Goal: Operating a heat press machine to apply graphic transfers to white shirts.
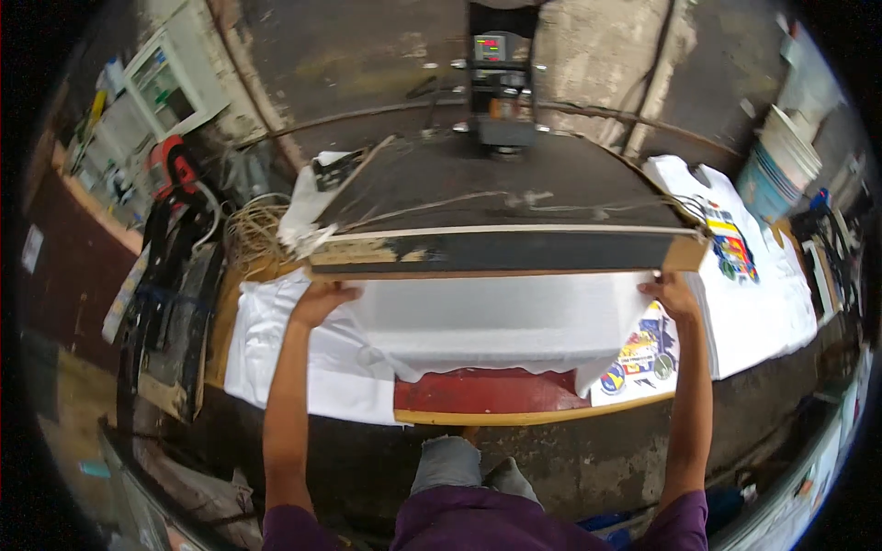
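A white cloth (496,317), likely a shirt, stretches between my hands just under the front edge of a heat press's dark upper plate (514,250). My left hand (320,303) is closed on the cloth's left side, its fingertips partly hidden in the fabric. At the other side, my right hand (673,296) pinches the cloth close to the plate's right corner. The cloth's wavy near edge hangs over a red board (487,390). Below my right hand lies a white piece with a colourful print (643,354). The cloth's far part is hidden under the plate.
Folded white fabric (303,367) lies at the left of the table. A printed white T-shirt (753,266) is spread at the right, with a bucket (781,161) behind it. Another press-like machine (179,275) stands left, beside tangled cord (257,230). A control box (501,73) sits above the plate.
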A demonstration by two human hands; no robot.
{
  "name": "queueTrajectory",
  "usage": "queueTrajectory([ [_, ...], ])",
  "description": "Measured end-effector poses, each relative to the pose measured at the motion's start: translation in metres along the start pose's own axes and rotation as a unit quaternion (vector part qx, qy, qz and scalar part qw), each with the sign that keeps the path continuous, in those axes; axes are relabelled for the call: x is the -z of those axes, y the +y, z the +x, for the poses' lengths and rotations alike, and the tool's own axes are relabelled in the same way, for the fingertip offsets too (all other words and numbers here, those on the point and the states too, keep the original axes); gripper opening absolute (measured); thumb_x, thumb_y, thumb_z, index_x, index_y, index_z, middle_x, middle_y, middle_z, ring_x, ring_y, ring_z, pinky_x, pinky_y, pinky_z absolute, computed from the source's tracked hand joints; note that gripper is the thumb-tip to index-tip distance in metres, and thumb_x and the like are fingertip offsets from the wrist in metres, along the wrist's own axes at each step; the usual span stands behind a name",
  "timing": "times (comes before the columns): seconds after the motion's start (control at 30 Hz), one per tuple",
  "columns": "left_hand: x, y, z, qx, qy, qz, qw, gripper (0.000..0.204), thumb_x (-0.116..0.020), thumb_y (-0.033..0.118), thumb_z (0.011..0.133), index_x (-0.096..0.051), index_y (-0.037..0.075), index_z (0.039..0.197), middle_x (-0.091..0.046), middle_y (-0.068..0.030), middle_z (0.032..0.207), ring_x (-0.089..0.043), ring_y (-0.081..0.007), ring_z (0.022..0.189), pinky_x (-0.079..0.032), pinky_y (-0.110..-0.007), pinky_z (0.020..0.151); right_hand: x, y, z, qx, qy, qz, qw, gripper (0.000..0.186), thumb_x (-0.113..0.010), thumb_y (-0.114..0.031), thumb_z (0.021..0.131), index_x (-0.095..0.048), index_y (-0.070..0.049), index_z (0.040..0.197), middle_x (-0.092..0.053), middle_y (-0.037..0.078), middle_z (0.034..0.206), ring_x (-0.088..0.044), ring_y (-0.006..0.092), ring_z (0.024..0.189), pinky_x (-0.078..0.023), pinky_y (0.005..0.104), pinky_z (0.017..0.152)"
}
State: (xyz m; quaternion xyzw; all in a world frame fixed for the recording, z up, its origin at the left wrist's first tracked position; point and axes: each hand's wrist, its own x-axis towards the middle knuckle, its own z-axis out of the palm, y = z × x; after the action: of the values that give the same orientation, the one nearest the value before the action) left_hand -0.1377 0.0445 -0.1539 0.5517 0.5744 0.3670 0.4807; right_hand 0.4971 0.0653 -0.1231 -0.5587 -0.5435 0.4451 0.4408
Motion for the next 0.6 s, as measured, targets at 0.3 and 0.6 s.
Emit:
queueTrajectory([
  [0.3, 0.021, 0.001, -0.003, -0.010, -0.073, -0.009, 0.997, 0.071, -0.072, -0.002, 0.072, -0.044, 0.007, 0.137, -0.045, -0.0015, 0.137, -0.032, -0.0164, 0.132, -0.024, -0.032, 0.109, -0.011, -0.024, -0.002, -0.046, -0.066, -0.075, 0.994, 0.067, -0.068, 0.005, 0.069, -0.048, 0.003, 0.132, -0.056, 0.020, 0.124, -0.056, 0.0250, 0.109, -0.045, 0.0320, 0.094],
  [0.6, 0.027, -0.010, -0.022, -0.017, 0.023, 0.002, 1.000, 0.065, -0.061, 0.001, 0.079, -0.039, 0.007, 0.139, -0.061, -0.0091, 0.112, -0.061, -0.0166, 0.087, -0.049, -0.029, 0.074, 0.015, 0.062, -0.019, -0.027, -0.026, -0.305, 0.952, 0.067, -0.058, 0.003, 0.070, -0.046, -0.004, 0.135, -0.053, 0.024, 0.130, -0.056, 0.0317, 0.114, -0.043, 0.0362, 0.099],
])
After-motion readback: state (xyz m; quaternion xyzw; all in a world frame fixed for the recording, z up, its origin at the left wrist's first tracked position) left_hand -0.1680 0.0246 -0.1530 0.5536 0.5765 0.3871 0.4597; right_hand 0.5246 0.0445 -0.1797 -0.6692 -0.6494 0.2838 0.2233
